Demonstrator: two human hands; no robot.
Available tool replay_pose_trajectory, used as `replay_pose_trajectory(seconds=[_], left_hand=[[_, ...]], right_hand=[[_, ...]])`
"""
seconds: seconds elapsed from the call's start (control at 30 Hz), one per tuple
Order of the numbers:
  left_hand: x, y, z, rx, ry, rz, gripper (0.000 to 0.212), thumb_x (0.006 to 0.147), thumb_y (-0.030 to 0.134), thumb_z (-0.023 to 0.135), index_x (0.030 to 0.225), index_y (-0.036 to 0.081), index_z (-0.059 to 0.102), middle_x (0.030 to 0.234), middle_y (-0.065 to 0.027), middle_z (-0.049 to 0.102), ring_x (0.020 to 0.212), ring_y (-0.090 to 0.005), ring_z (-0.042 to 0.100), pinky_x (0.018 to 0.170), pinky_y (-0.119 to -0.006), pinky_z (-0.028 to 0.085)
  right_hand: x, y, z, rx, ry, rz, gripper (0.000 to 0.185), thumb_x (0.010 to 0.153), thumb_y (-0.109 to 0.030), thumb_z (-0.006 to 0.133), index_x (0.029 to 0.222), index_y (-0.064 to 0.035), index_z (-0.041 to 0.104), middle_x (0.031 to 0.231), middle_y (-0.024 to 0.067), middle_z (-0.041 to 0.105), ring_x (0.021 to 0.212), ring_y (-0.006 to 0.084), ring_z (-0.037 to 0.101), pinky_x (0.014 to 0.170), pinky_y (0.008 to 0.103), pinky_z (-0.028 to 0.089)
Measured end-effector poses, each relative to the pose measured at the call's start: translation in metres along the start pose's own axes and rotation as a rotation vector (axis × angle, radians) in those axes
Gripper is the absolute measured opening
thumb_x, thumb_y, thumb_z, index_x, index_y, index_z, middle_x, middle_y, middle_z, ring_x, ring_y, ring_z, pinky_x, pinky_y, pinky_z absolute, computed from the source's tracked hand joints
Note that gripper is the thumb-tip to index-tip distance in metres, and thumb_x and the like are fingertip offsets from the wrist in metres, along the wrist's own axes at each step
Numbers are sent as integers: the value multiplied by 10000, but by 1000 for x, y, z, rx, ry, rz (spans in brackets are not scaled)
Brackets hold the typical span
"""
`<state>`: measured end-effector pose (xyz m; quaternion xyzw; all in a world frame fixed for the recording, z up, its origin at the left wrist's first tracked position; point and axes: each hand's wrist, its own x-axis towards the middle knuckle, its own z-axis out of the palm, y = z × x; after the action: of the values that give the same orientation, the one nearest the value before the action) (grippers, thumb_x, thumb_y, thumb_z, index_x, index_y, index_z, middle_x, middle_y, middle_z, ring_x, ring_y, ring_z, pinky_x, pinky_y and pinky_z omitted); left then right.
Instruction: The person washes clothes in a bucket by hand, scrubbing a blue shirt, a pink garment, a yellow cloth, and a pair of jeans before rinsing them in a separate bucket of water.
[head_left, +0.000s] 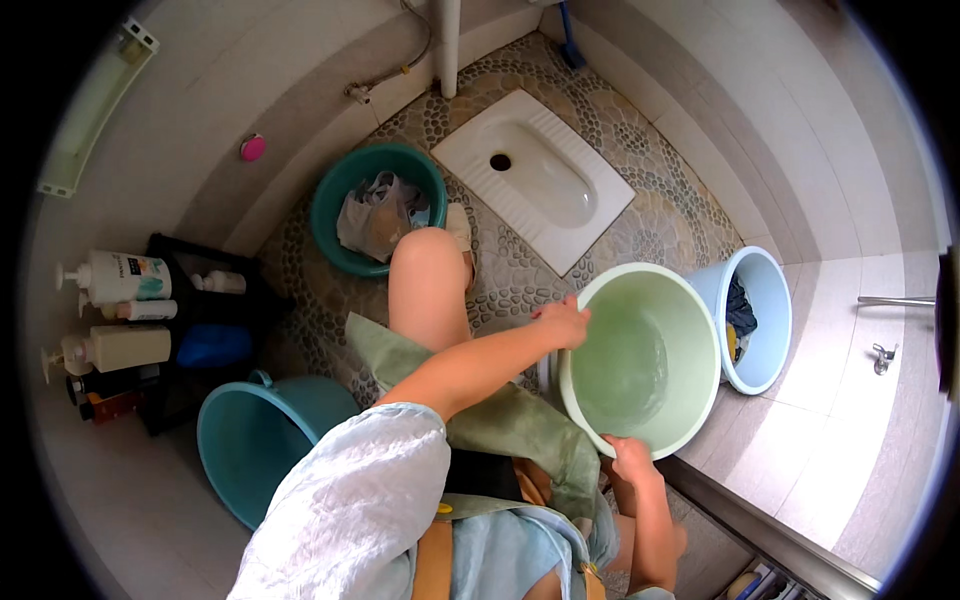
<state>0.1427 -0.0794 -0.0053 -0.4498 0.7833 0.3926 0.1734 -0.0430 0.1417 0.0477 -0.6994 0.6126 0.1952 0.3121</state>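
A pale green plastic bucket (679, 360) with water in it stands at the right of my lap, its mouth towards me. My left hand (562, 322) grips the bucket's left rim, fingers over the edge. At the near part of the same rim, my right hand (630, 456) holds on with the thumb over the edge. The water (622, 360) looks slightly cloudy. Just beyond the bucket, a light blue bucket (772, 330) holds dark and yellow cloth (739, 311). An olive green apron (495, 431) lies over my lap.
A white squat toilet (547, 187) is set in the pebble floor. A dark green basin (326, 202) holds plastic bags (379, 217). At left are a teal bucket (225, 450) and a black rack (217, 304) with pump bottles (131, 349). A blue brush (571, 52) leans in the far corner.
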Motion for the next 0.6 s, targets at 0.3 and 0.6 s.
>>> replay_pose_trajectory(seconds=[0.3, 0.6], left_hand=[[37, -78, -44, -299, 158, -47, 407, 844, 313, 405, 1219, 154, 409, 1190, -216, 387, 1037, -390, 486, 853, -476, 399], [55, -66, -104, -222, 332, 103, 522, 830, 332, 495, 1265, 81, 352, 1109, -244, 442, 976, -385, 507, 852, -419, 413]], right_hand=[[74, 0, -139, -111, 94, -78, 363, 650, -30, 518, 964, -160, 644, 745, 161, 617, 729, 328, 594, 668, 412, 472], [179, 40, -229, -167, 394, -50, 235, 619, -2, 490, 757, -140, 620, 687, 148, 596, 712, 352, 569, 634, 455, 435]])
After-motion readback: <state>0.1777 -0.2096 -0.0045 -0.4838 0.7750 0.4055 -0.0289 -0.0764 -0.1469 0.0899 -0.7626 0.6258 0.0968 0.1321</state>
